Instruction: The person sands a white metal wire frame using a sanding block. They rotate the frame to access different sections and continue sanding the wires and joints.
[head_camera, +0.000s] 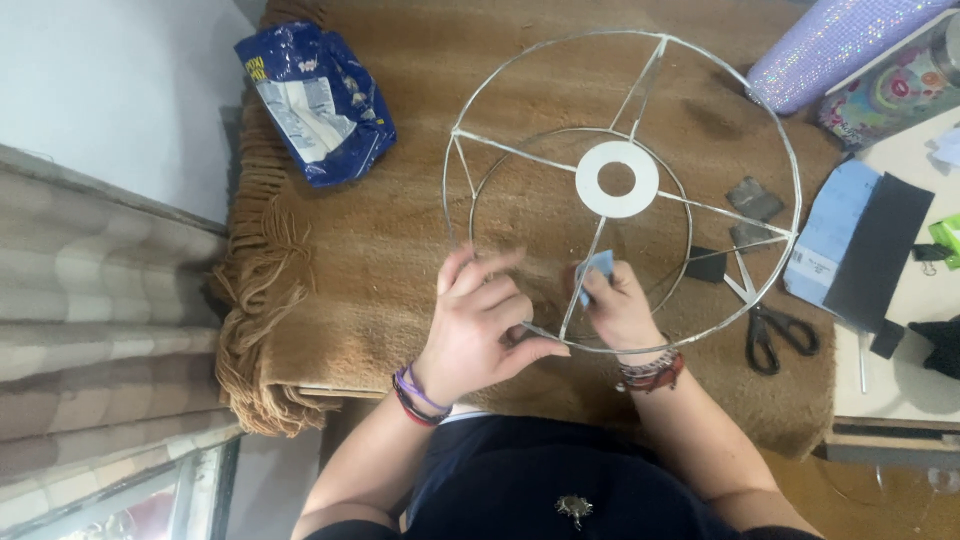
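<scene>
A wire lampshade frame (620, 190) lies flat on a tan fringed blanket (380, 270), two concentric rings joined by spokes, with a white washer-shaped fitter ring (617, 179) at its centre. Both hands work at the frame's 6 o'clock edge. The left hand (482, 325) has thumb and fingers closed on the outer wire near the foot of a spoke, holding the frame down. The right hand (618, 305) pinches a small pale blue scrap (596, 270), which looks like abrasive paper, against that same spoke.

The step in hand looks like rubbing down or cleaning the wire, one spoke at a time. The next move seems to call for a firm hold from the left hand while the scrap slides along the spoke toward the hub, then a turn of the frame to bring another spoke near.

At 3 o'clock of the frame lie black-handled scissors (775, 335), a few dark cut pieces (752, 198) and a blue sheet with a black one (860, 250). At 10 o'clock sits a crumpled blue packet (318, 100); at 1 o'clock, a glittery lilac roll (835, 45).
</scene>
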